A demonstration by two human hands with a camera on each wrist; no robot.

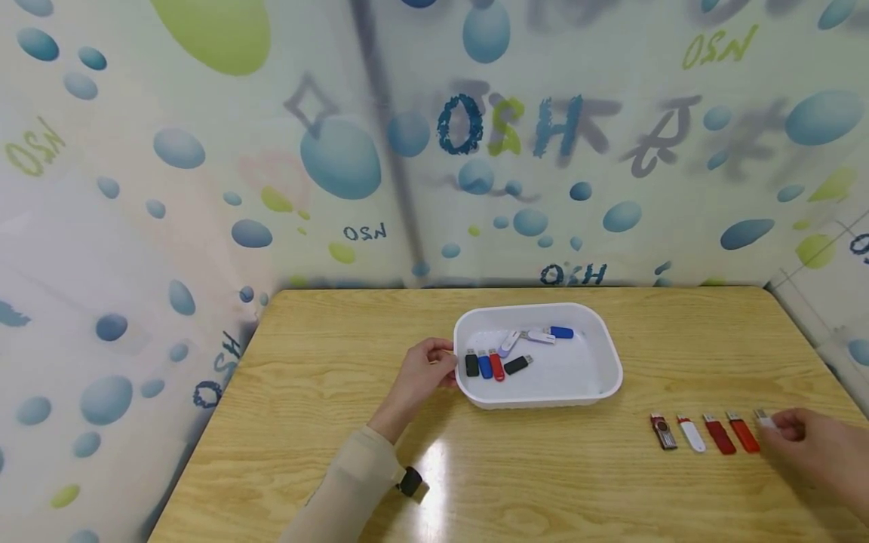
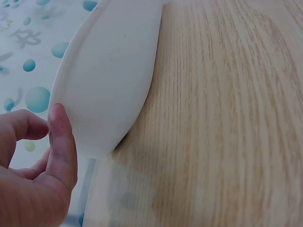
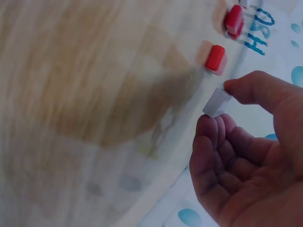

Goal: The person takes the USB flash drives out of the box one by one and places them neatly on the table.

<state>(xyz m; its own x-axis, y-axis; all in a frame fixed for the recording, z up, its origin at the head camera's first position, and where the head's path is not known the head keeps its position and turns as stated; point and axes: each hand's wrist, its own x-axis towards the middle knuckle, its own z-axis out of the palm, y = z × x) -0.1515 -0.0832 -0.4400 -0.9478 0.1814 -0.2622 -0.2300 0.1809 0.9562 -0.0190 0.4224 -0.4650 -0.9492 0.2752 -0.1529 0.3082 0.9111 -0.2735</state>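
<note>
My left hand (image 1: 424, 369) is at the left end of a white plastic tub (image 1: 543, 402); in the left wrist view its thumb lies against the outer wall and the fingers curl at the rim. At the right of the table my right hand (image 1: 808, 445) pinches a white USB stick (image 3: 218, 102) between thumb and fingertips, its metal plug facing away from me. To its left lie a red USB stick (image 1: 743, 432), a dark red one (image 1: 720, 435), a white one (image 1: 692, 434) and a dark red swivel one (image 1: 663, 431), roughly in a row.
Inside the tub are several more USB sticks, among them a black one (image 1: 471, 364), a red one (image 1: 497, 365) and a blue one (image 1: 560, 332). The wooden table (image 1: 543, 483) ends at a patterned wall covering (image 1: 434, 188). A dark band (image 1: 409, 481) is on my left wrist.
</note>
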